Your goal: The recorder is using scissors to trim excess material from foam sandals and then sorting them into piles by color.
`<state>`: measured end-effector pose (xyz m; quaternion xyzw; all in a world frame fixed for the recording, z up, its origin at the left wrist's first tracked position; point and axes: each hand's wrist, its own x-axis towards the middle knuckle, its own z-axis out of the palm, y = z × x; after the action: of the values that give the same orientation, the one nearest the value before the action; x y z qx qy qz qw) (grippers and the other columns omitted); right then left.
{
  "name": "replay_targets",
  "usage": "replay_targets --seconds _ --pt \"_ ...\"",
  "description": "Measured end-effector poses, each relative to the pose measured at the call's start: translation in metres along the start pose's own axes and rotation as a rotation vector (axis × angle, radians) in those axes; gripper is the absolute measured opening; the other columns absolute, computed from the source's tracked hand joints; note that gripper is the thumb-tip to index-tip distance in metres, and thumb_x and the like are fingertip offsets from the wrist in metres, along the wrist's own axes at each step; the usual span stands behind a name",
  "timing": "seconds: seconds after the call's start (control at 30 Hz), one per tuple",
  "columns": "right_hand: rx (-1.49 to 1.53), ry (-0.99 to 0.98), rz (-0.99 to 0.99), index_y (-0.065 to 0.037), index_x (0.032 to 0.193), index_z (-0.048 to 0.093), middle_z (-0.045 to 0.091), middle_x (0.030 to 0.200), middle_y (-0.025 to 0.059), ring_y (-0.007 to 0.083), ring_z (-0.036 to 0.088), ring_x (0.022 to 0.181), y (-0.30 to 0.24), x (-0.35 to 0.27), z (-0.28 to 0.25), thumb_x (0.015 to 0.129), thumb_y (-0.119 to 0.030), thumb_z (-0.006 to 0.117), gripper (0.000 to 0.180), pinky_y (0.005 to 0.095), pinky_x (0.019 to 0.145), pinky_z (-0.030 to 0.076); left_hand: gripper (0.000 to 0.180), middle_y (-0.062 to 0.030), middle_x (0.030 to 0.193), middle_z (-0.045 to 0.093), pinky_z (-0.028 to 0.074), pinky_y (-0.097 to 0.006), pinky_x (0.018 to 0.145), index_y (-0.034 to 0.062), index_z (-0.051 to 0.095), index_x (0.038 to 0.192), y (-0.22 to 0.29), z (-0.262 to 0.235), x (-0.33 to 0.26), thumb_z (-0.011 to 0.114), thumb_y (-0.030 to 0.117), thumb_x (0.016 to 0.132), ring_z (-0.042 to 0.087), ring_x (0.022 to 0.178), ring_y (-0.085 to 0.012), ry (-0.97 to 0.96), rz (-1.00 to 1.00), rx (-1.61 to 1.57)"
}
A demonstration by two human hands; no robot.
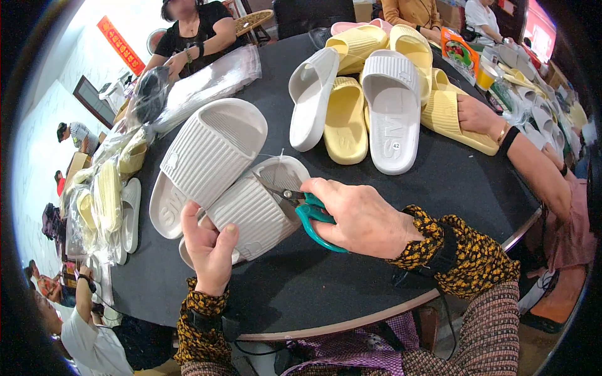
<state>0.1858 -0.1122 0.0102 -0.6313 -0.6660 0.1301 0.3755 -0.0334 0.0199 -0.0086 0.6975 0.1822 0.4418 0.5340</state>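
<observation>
Left hand [211, 258] is clamping the near grey slipper [252, 220] at its lower-left end, long axis slanting up-right. Right hand [371, 219], nearer the upper-right end, is gripping teal scissors [303, 215], blades pointing up-left over it. Second grey slipper [216, 147] is lying beyond; yellow slipper [345, 119] is sitting farther across the table [364, 288].

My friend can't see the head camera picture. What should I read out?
A person's right hand holds teal-handled scissors at one of two light-grey ribbed slide sandals, which the left hand steadies. Beyond, more grey slides and yellow slides lie on a black table, where another person's hand touches a yellow one.
</observation>
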Motion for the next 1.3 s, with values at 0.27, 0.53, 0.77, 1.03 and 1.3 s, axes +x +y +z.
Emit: replay_targets --seconds 0.27,0.53,0.77,1.03,1.3 --pt "0.083 0.159 -0.022 -0.003 0.113 0.051 0.063 0.089 0.0205 0.0369 0.063 0.08 -0.004 0.006 0.002 0.081 -0.012 0.063 0.036 0.0413 0.067 0.051 0.064 -0.024 0.121 0.052 0.045 -0.034 0.091 0.0007 0.014 0.139 0.003 -0.002 0.002 0.051 -0.004 0.087 0.056 0.109 -0.0245 -0.08 -0.08 -0.061" --pt "0.309 0.083 0.135 0.002 0.114 0.05 0.063 0.08 0.009 0.0085 0.06 0.074 -0.011 0.007 0.008 0.082 -0.004 0.067 0.037 0.0254 0.066 0.049 0.063 -0.0175 0.118 0.059 0.044 -0.032 0.094 -0.002 0.026 0.14 -0.005 -0.005 0.011 0.053 -0.003 0.083 0.057 0.107 -0.019 -0.273 -0.45 -0.355" --pt "0.442 0.019 0.196 0.003 0.119 0.047 0.057 0.08 0.0002 0.0018 0.05 0.064 -0.017 0.003 0.007 0.083 -0.001 0.065 0.04 0.0167 0.056 0.041 0.043 -0.0083 0.095 0.064 0.05 -0.025 0.068 -0.001 0.04 0.13 -0.02 -0.012 0.023 0.052 0.007 0.09 0.061 0.079 -0.0112 -0.285 -0.429 -0.1" --pt "0.653 0.04 0.342 0.002 0.119 0.048 0.06 0.083 0.0021 0.0036 0.053 0.064 -0.006 -0.007 -0.004 0.083 -0.006 0.067 0.041 0.0185 0.055 0.044 0.016 -0.0073 0.083 0.065 0.05 -0.023 0.066 -0.0009 0.059 0.102 -0.033 -0.038 0.041 0.052 0.004 0.089 0.062 0.073 -0.0103 0.112 -0.139 0.161" --pt "0.883 0.134 0.538 0.0 0.118 0.049 0.055 0.074 0.0047 0.0072 0.051 0.049 0.01 -0.017 0.002 0.085 -0.01 0.06 0.036 0.0211 0.038 0.04 0.026 -0.0112 0.096 0.065 0.05 -0.029 0.079 0.0018 0.061 0.106 -0.041 -0.031 0.035 0.055 0.0 0.081 0.063 0.09 -0.0169 -0.17 -0.043 0.574"
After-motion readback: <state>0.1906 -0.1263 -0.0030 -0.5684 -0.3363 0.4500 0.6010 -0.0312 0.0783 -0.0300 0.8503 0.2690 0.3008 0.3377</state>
